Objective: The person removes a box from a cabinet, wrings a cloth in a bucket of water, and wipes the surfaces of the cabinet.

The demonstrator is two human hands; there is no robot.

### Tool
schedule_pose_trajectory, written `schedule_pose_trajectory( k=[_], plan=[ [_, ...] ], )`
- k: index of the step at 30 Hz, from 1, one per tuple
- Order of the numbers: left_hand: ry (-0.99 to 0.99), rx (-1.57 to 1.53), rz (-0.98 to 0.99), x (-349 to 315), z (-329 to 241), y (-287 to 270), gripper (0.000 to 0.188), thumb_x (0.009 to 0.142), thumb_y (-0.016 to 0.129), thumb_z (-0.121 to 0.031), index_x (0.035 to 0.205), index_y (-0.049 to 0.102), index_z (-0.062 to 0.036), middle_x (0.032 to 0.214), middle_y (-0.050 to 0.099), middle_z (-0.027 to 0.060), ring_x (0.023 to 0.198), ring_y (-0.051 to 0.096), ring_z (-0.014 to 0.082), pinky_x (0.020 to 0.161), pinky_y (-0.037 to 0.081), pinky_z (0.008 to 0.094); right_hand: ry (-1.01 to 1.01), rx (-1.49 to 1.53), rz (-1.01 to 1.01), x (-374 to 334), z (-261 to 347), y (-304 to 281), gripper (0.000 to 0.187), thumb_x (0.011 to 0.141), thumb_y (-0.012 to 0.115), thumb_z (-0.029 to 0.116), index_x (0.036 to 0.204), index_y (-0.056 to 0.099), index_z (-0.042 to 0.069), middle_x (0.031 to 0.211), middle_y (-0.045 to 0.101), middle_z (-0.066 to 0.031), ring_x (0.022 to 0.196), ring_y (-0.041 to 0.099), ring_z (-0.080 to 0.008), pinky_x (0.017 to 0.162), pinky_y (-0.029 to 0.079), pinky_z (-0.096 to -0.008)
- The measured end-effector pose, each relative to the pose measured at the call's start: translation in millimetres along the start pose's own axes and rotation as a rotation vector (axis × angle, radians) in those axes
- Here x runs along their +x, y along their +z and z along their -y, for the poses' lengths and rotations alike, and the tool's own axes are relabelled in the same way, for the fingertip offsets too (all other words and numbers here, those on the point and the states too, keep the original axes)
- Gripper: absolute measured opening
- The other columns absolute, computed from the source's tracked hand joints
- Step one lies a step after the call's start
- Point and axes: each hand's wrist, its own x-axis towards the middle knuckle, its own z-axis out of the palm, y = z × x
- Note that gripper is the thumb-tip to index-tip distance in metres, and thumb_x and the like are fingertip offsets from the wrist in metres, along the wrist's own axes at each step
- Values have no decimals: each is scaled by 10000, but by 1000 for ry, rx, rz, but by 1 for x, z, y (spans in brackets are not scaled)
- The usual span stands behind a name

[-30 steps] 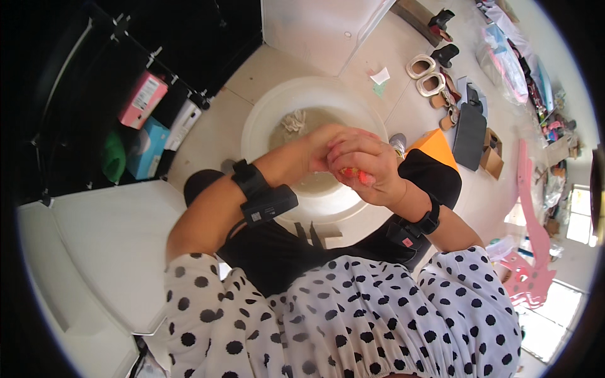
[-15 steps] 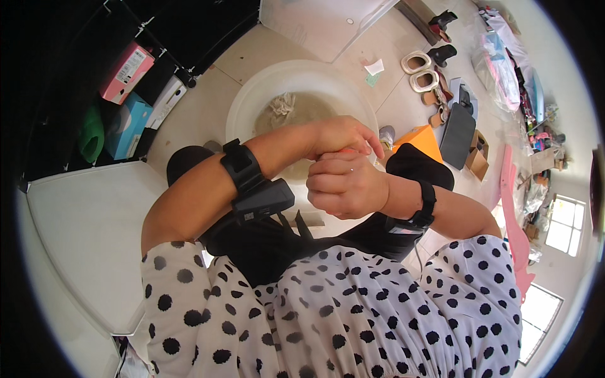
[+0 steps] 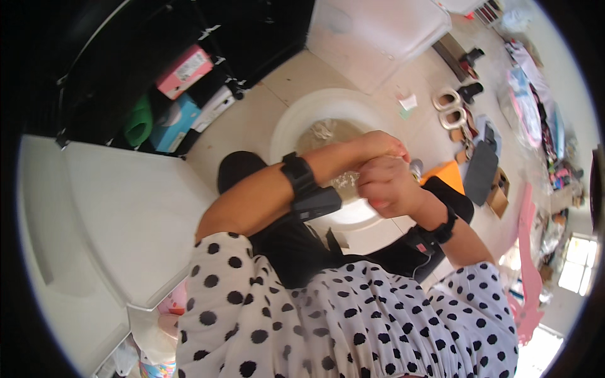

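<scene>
My left hand (image 3: 383,146) and my right hand (image 3: 389,188) are pressed together over the right side of a round whitish basin (image 3: 291,126). The left hand's fingers curl down at the far side. Just nearer to me, the right hand is closed in a fist. Whatever lies between the two hands is hidden. In the basin stands cloudy, brownish water (image 3: 353,131), with a bunched pale cloth (image 3: 322,129) in it toward the far side. Beneath my hands, a broken white patch (image 3: 345,180), like splashing water or suds, shows on the water.
Open sandals (image 3: 449,108), an orange box (image 3: 446,176) and a dark flat board (image 3: 481,172) lie on the floor to the right. At the left, a black shelf holds a pink box (image 3: 184,72), a blue box (image 3: 175,123) and a green roll (image 3: 138,122). A translucent panel (image 3: 378,38) stands behind the basin.
The view has shifted, so everything sits farther right and lower. My left fingers, stretched out before, are now curled down. The white broken patch has appeared on the water under my hands.
</scene>
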Motion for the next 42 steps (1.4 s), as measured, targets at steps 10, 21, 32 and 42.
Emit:
schedule_pose_trajectory(
  k=[10, 21, 32, 42],
  plan=[
    [-35, -678, -265, -7, -31, 22, 776, 793, 403, -719, 1244, 428, -89, 1187, 512, 80, 1101, 507, 222, 906, 441, 450, 543, 1208, -1193, -40, -51, -31, 64, 768, 465, 86, 760, 504, 37, 794, 544, -83, 861, 543, -250, 836, 442, -375],
    [234, -538, -339, -1, -7, 27, 398, 725, 748, -278, 1046, 584, -108, 959, 607, 25, 912, 588, 172, 757, 503, 390, 764, 930, -1152, -73, -69, -9, 345, 881, 415, 200, 1163, 494, 16, 1132, 547, -127, 1070, 526, -240, 949, 413, -372],
    [853, 1047, -517, -6, -9, 16, 253, 612, 716, -164, 843, 620, -124, 962, 628, 28, 855, 603, 235, 763, 499, 367, 1052, 1651, -863, -93, -39, -22, 525, 871, 442, 525, 1280, 456, 196, 1255, 515, -49, 1153, 490, -230, 895, 416, -543],
    [1092, 1321, -236, -16, -6, 38, 113, 608, 683, -231, 684, 633, -165, 854, 593, 4, 829, 580, 233, 709, 487, 329, 1138, 1706, -944, -111, -28, -3, 402, 886, 507, 333, 1189, 510, 70, 1204, 548, -95, 1109, 526, -248, 927, 451, -432]
  ],
)
